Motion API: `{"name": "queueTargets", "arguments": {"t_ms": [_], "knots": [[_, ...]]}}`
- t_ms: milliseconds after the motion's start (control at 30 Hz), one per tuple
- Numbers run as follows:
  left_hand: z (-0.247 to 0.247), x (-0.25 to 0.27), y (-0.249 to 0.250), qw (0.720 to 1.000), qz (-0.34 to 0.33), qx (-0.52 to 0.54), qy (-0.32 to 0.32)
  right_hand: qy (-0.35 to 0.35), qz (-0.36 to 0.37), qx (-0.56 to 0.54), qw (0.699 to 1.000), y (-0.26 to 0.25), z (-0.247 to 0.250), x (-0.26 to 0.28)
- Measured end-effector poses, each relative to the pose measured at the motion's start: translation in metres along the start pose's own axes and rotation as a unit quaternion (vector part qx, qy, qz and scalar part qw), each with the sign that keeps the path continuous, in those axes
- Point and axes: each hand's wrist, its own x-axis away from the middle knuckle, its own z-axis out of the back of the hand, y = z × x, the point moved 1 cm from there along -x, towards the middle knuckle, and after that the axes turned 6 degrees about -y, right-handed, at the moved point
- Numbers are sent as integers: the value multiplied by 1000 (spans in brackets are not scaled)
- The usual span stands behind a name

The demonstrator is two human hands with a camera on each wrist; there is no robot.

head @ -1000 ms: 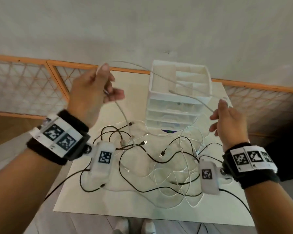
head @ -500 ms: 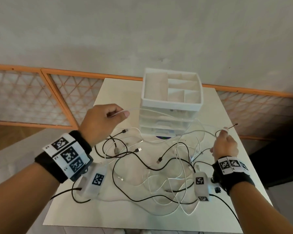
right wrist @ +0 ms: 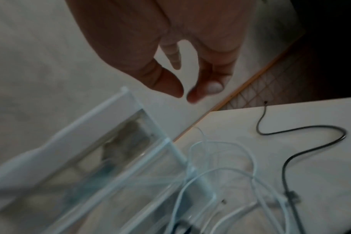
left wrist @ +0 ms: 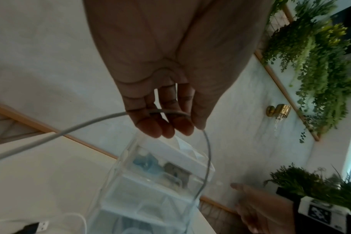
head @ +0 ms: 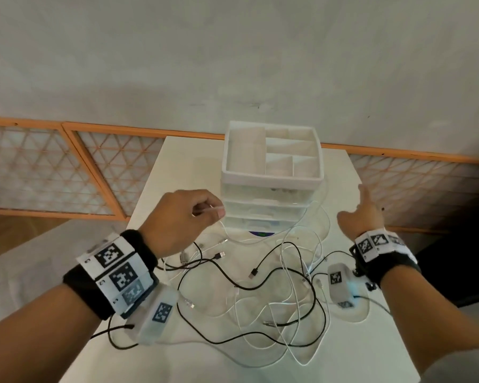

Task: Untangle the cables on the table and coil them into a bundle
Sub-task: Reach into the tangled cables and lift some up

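Note:
A tangle of black and white cables (head: 277,288) lies spread over the white table (head: 183,167). My left hand (head: 216,211) hovers above the tangle's far left and pinches one white cable (head: 209,210). In the left wrist view its curled fingers (left wrist: 166,126) hold that cable (left wrist: 70,131), which loops down in front of the drawer unit. My right hand (head: 351,203) hangs over the table's right side with fingers spread and relaxed, holding nothing. The right wrist view shows that hand (right wrist: 183,93) empty above white loops (right wrist: 220,158) and a black cable (right wrist: 291,131).
A white drawer organizer (head: 271,178) with an open divided top tray stands at the table's far middle, just beyond both hands. Orange-framed lattice panels (head: 53,167) run along the wall behind. The table's right edge (head: 371,211) lies under my right hand.
Both hands have dropped from chest height toward the table. My right hand let go of the cable it pinched and opened. The left hand keeps its hold on the white cable.

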Motion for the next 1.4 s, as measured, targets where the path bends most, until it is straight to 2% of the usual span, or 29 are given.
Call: {"name": "queueTargets", "arguments": {"t_ms": [67, 100, 133, 167, 200, 267, 333, 433, 533, 600, 700, 733, 800, 933, 1000, 1067, 1133, 1167, 1200, 1267, 1300, 1333, 1367, 1400], "knots": [[-16, 0, 0, 1000, -1, 14, -18, -1, 89, -31, 996, -9, -12, 30], [-26, -1, 2, 1000, -5, 17, -21, -47, 152, -51, 986, -20, -21, 51], [-36, -2, 6, 1000, -11, 18, -23, -121, 200, -54, 971, -30, -31, 72], [-46, -3, 9, 999, -18, 18, -27, -196, 233, -37, 952, -37, -43, 89], [-55, -3, 11, 999, -26, 14, -37, -238, 252, 2, 938, -41, -55, 100], [-68, -2, 8, 997, -32, -21, -73, -224, 261, 59, 937, -42, -66, 103], [-71, -1, -6, 989, -9, -97, -115, -158, 234, 47, 958, -33, -58, 87], [-60, 4, -48, 965, 93, -197, -145, -49, 166, -54, 983, -16, -23, 53], [-52, 18, -83, 958, 173, -189, -132, 15, 155, -80, 985, 9, -10, 35], [-52, 27, -98, 961, 191, -166, -114, -20, 144, -45, 988, 35, -27, 28], [-50, 38, -107, 962, 202, -154, -98, -169, 62, 67, 981, 82, -66, 33], [-47, 41, -111, 963, 203, -154, -92, -190, 38, 87, 977, 93, -74, 37], [-40, 49, -119, 962, 220, -147, -67, -175, 31, 100, 979, 100, -82, 47], [-30, 54, -126, 947, 284, -151, -20, -127, 77, 97, 984, 79, -90, 76], [-27, 51, -123, 942, 303, -143, -13, -169, 106, 137, 970, 68, -99, 92], [-21, 47, -121, 948, 292, -123, 12, -254, 123, 197, 939, 63, -109, 98], [-13, 45, -119, 958, 265, -94, 59, -329, 84, 247, 908, 63, -107, 86], [-8, 45, -117, 961, 251, -82, 79, -325, 51, 258, 909, 61, -100, 74], [-4, 45, -115, 964, 240, -73, 90, -286, 20, 259, 922, 60, -90, 59], [1, 46, -111, 969, 221, -59, 90, -136, -23, 189, 972, 53, -60, 30], [1, 46, -109, 972, 212, -56, 85, -61, -23, 107, 992, 47, -46, 20], [-1, 47, -109, 974, 207, -58, 78, -7, -9, 23, 1000, 39, -35, 13], [-5, 48, -107, 974, 206, -57, 70, 18, 3, -34, 999, 31, -29, 9], [-10, 49, -106, 975, 210, -51, 61, 12, 13, -45, 999, 27, -27, 9]]}}
